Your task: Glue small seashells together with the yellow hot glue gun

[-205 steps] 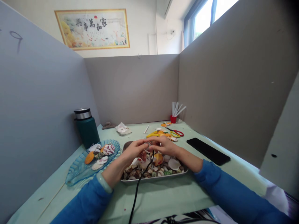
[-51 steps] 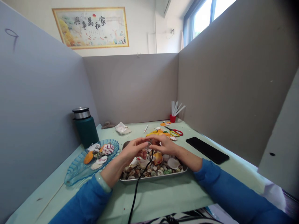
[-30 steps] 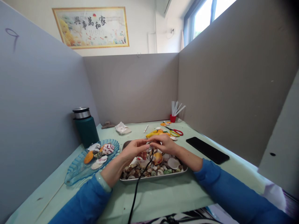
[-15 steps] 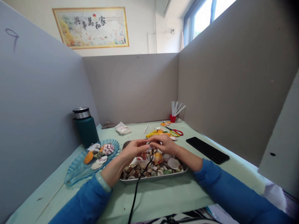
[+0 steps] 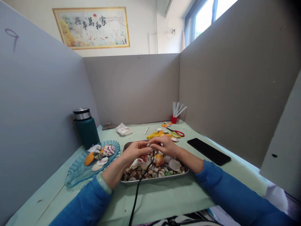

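Note:
Over a metal tray (image 5: 155, 180) heaped with seashells, my left hand (image 5: 134, 151) and my right hand (image 5: 166, 146) meet fingertip to fingertip. Both are closed in a pinch round one small pale shell (image 5: 150, 145), mostly hidden by the fingers. A black cord (image 5: 141, 179) runs from the front edge of the table up to just below my fingers; whether it touches them I cannot tell. In the tray an orange shell (image 5: 159, 160) and a wide white shell (image 5: 174, 165) stand out among small spotted ones.
To the left, a blue glass plate (image 5: 77, 175) carries several shells, with a dark green flask (image 5: 87, 131) behind it. Beyond the tray lie scissors (image 5: 178, 134) and a yellow thing (image 5: 153, 135). A red cup (image 5: 174, 119) holds white sticks; a black phone (image 5: 208, 151) lies right.
My left fingers have shifted slightly around the small shell, and more of it shows between the hands. Everything else stays in place.

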The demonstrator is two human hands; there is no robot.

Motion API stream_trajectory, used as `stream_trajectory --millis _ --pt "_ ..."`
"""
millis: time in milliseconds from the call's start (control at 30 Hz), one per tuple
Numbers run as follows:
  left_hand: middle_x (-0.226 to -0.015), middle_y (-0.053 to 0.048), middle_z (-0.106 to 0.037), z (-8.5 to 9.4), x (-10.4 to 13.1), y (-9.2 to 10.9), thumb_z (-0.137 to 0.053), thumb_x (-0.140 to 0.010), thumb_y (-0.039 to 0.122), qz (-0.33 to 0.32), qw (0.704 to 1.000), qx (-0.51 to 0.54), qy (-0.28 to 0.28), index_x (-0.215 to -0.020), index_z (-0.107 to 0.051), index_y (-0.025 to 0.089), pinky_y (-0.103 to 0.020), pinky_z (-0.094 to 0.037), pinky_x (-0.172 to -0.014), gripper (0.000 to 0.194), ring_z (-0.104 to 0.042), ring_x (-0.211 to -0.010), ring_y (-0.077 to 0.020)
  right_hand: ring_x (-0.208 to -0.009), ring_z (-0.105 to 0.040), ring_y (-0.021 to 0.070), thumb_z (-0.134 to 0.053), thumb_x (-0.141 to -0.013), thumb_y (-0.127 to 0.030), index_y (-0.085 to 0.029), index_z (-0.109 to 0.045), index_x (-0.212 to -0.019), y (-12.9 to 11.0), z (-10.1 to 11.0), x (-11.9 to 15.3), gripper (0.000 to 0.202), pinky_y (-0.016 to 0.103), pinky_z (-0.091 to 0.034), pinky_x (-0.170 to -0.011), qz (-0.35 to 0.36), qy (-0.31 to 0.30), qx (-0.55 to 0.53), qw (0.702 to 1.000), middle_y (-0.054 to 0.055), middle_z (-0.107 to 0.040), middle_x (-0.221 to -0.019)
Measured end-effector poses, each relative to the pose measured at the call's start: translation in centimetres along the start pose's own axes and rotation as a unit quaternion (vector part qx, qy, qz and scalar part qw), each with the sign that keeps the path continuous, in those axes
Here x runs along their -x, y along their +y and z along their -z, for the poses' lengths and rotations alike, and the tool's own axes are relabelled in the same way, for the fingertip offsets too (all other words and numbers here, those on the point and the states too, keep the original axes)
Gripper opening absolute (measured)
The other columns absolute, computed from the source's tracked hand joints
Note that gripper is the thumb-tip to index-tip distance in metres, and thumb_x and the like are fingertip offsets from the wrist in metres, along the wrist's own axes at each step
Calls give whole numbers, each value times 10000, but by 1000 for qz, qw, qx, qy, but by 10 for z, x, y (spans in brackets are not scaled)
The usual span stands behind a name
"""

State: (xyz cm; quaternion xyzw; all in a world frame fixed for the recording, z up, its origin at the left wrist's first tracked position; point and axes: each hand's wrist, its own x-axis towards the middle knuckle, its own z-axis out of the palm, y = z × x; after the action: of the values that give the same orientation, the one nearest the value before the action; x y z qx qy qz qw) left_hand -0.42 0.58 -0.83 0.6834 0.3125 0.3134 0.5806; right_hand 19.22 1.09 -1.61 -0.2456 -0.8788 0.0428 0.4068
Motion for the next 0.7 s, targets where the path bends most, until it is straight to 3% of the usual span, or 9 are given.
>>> stream_trajectory --millis 267,500,700 --pt "-680 -10 -580 -1 1 1 -692 -668 383 9 999 -32 -7 -1000 -642 120 -189 -353 -452 427 -499 -451 -63 -503 -476 88 -483 -889 -314 -135 -633 -919 -1 -1 1 235 189 -353 -510 8 -12 -7 1000 16 -607 -616" --pt "-615 5 -561 -2 2 3 -677 -695 356 10 1000 -11 -20 -1000 -631 107 -188 -346 -449 396 -502 -444 -67 -513 -478 86 -495 -880 -313 -135 -638 -891 -2 0 0 229 187 -358 -517 -3 -6 -16 1000 13 -597 -612" --pt "-568 29 -504 -3 3 5 -662 -713 349 10 997 79 -24 -1040 -592 121 -234 -439 -499 405 -500 -459 -84 -470 -452 72 -534 -858 -375 -135 -559 -1107 6 -1 0 347 170 -357 -484 -56 -3 -93 994 -39 -534 -564"
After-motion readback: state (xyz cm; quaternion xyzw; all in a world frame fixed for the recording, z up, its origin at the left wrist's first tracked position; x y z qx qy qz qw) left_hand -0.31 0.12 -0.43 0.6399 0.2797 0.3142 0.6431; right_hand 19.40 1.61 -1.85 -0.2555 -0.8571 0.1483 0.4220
